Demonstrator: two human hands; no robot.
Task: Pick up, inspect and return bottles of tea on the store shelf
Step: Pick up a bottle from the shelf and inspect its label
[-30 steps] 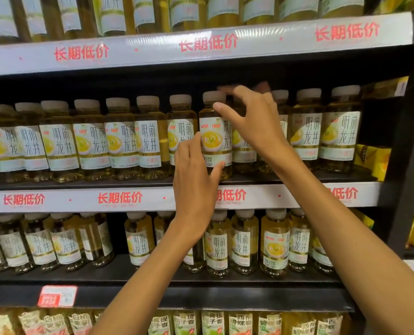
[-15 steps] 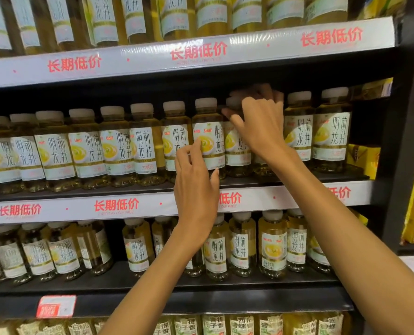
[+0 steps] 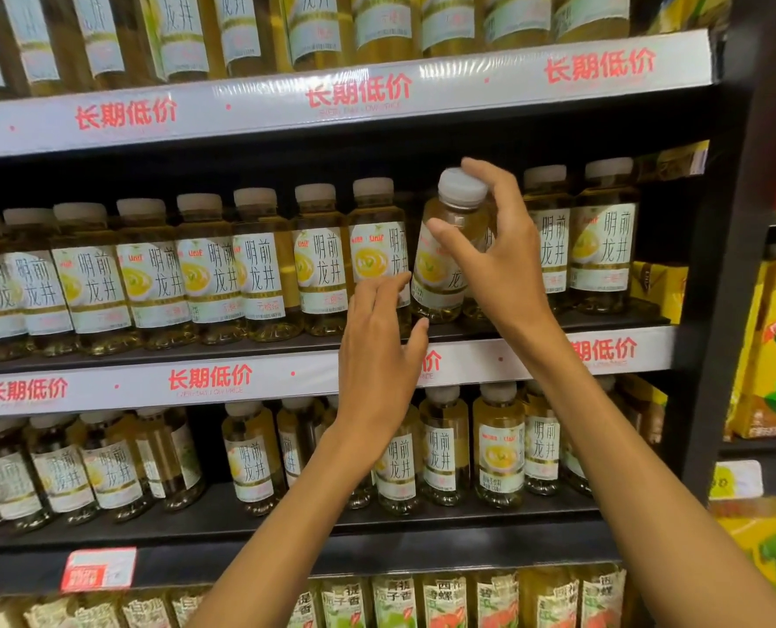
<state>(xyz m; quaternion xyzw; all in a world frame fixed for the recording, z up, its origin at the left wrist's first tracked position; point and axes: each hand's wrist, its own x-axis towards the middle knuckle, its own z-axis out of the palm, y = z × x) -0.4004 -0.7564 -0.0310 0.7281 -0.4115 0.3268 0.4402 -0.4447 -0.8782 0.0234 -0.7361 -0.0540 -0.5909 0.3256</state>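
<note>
A: Middle shelf (image 3: 286, 346), left end to centre?
B: One row of tea bottles (image 3: 204, 269) — upright, pale caps, white labels, shoulder to shoulder along the front edge. White price strip (image 3: 105, 387) with red characters beneath them.

A: Left hand (image 3: 377, 355)?
B: Raised in front of the shelf's front edge, fingers straight and together, tips against the label of a standing bottle. It holds nothing.

A: Item under inspection?
B: One tea bottle (image 3: 445, 265), right of centre — tilted, cap leaning out toward the front edge, base still low by the shelf board.

A: Right hand (image 3: 499, 251)?
B: Grip closed on that bottle: thumb across the shoulder, fingers curled over the cap.

A: Right end?
B: Two more upright bottles (image 3: 603, 247), then yellow cartons (image 3: 662, 287) at the shelf's right corner.
</note>
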